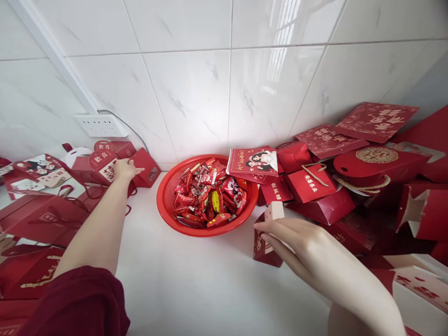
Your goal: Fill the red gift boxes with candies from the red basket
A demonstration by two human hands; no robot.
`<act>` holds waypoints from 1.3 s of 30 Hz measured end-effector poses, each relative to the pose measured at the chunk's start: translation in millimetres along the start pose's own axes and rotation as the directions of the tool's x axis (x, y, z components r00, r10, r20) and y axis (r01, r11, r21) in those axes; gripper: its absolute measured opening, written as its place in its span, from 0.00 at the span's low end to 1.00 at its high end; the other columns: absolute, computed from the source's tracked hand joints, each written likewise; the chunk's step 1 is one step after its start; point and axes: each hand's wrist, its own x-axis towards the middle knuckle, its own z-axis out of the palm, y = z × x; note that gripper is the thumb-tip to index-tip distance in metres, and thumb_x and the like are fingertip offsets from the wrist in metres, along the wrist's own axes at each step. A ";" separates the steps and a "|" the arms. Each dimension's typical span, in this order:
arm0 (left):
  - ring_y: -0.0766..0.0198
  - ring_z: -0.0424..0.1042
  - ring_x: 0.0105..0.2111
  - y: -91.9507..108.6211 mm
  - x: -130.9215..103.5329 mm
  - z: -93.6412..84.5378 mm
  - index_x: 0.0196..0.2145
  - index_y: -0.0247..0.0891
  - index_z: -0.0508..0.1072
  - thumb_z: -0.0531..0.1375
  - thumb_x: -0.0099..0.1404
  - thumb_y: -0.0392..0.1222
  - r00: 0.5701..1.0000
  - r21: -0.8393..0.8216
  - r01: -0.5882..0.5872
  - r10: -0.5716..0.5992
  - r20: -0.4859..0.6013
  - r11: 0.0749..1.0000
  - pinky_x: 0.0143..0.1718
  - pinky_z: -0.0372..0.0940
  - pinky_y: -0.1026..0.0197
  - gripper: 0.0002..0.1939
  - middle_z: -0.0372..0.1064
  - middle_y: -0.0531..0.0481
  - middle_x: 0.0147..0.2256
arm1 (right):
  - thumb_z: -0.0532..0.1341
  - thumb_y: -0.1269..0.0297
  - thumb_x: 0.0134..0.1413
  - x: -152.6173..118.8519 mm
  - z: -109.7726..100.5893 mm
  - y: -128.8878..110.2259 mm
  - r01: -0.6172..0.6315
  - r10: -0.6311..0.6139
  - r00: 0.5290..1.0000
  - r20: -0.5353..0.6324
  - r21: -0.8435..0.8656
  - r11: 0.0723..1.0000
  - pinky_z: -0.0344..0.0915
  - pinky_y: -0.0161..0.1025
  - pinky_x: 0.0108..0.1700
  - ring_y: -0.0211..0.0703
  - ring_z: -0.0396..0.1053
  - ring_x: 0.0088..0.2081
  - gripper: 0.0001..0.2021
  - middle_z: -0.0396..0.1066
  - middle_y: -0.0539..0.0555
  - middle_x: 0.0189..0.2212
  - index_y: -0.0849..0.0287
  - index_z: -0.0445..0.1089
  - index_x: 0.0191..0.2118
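Note:
My right hand (pixel 297 238) has its fingers and thumb on the upper part of a small red and cream candy box (pixel 268 254), which stands upright on the white table. Part of that box is hidden behind my fingers. At the left, my left hand (pixel 126 171) reaches among red gift boxes, its visible fingers apart, touching or just over a red box with a small cut-out window (pixel 149 168). Beside it stands a red box with a rounded top (pixel 102 158). Between my hands sits a round red plastic basket (pixel 161 207) heaped with wrapped candies (pixel 210 193).
A large pile of red gift boxes (pixel 311 184), some with rope handles, fills the right side. A card-like box with a cartoon couple (pixel 254 162) overlaps the basket rim. More red boxes (pixel 45 214) crowd the left. A socket panel (pixel 101 125) is on the tiled wall.

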 end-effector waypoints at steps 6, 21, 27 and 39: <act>0.37 0.62 0.56 22.2 -2.8 1.4 0.52 0.19 0.59 0.48 0.74 0.48 0.983 0.254 0.155 -0.123 -0.136 0.955 0.52 0.54 0.33 0.24 0.63 0.29 0.54 | 0.50 0.71 0.67 -13.5 -12.5 20.4 -0.202 0.196 0.978 -0.077 -0.085 0.976 0.68 0.39 0.37 0.44 0.74 0.36 0.17 0.76 0.53 0.41 0.53 0.68 0.55; 0.58 0.67 0.54 210.6 -170.4 14.6 0.52 0.40 0.72 0.55 0.71 0.42 0.731 0.152 -0.644 0.662 -0.168 0.750 0.60 0.61 0.53 0.14 0.67 0.48 0.53 | 0.56 0.75 0.61 14.6 6.5 35.4 -0.117 0.120 0.993 0.007 -0.155 0.981 0.63 0.41 0.46 0.48 0.70 0.47 0.12 0.73 0.58 0.45 0.58 0.78 0.36; 0.59 0.68 0.53 230.9 -245.5 49.6 0.50 0.44 0.74 0.54 0.70 0.36 0.581 -0.048 -0.803 0.799 0.153 0.594 0.53 0.65 0.56 0.14 0.67 0.47 0.54 | 0.56 0.68 0.66 8.1 4.3 7.9 -0.033 0.033 0.999 0.020 0.008 0.999 0.54 0.34 0.31 0.37 0.67 0.29 0.09 0.72 0.50 0.28 0.57 0.72 0.35; 0.57 0.72 0.45 228.4 -240.5 69.7 0.44 0.45 0.77 0.50 0.73 0.45 0.602 -0.061 -0.725 0.674 0.429 0.686 0.46 0.66 0.56 0.15 0.74 0.49 0.43 | 0.52 0.64 0.69 -6.2 -7.5 -30.5 0.190 -0.181 0.979 -0.094 0.094 0.977 0.62 0.37 0.37 0.41 0.70 0.36 0.12 0.74 0.54 0.35 0.61 0.72 0.42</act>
